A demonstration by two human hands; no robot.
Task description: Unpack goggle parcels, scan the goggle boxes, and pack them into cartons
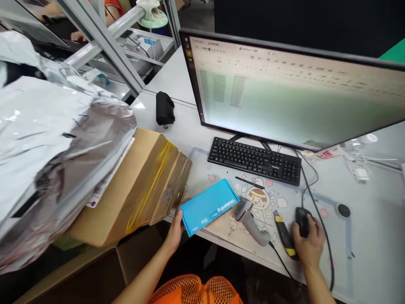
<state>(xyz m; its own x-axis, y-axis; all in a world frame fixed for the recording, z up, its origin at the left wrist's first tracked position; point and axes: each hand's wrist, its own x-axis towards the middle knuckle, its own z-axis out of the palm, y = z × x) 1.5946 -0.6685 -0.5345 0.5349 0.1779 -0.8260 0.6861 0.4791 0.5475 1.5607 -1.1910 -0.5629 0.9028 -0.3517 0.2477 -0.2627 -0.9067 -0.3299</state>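
A flat blue box point(209, 204) with white lettering is in my left hand point(175, 231), gripped by its near left corner above the desk's front edge. My right hand point(310, 242) rests over a black computer mouse point(303, 221), fingers curled on it. Between the two hands lie a grey barcode scanner point(255, 226) with a cable and a black and yellow utility knife point(284, 236). The scanner's head is beside the box's right end. A black pen point(249, 182) lies on the printed desk mat behind them.
Behind the pen sits a black keyboard point(255, 159) under a large monitor point(294, 93). Cardboard boxes point(136, 185) and white plastic parcels point(57, 139) crowd the left. A black pouch point(165, 108) lies at the back. Another person's hand point(78, 36) shows beyond the metal frame.
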